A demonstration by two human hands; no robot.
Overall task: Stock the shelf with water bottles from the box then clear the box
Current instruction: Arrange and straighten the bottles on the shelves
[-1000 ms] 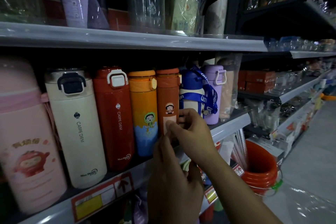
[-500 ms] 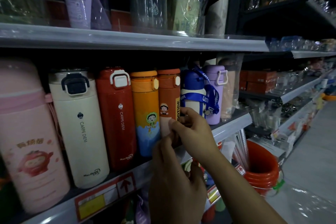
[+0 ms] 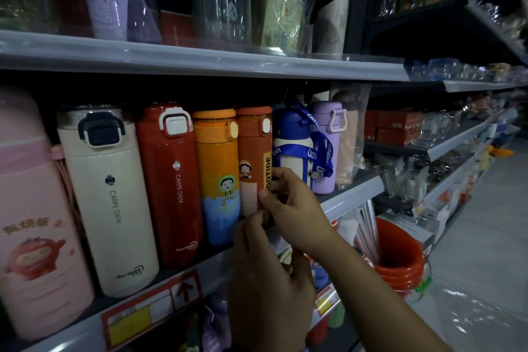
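Orange-brown bottle w/ a cartoon kid & a yellow strip label stands upright on the mid shelf. It's squeezed btwn an orange bottle w/ a blue lower half on its left & a blue-white bottle w/ a blue strap on its right. Your right hand is on its lower part: thumb on the front, fingers curled round the right side over the foot of the label, so a closed hold on that bottle. Your left hand sits just below, back to the camera, bent fingertips up at the bottle's base, close by the right thumb; can't tell if it grips or only touches.

Same row, going left: red bottle, cream bottle, pink flask. A purple bottle stands just right of the blue-white one. A red-framed price tag is on the shelf's front edge. Top shelf carries cups in clear wrap. Orange buckets, stacked, sit low at the right, near the aisle.
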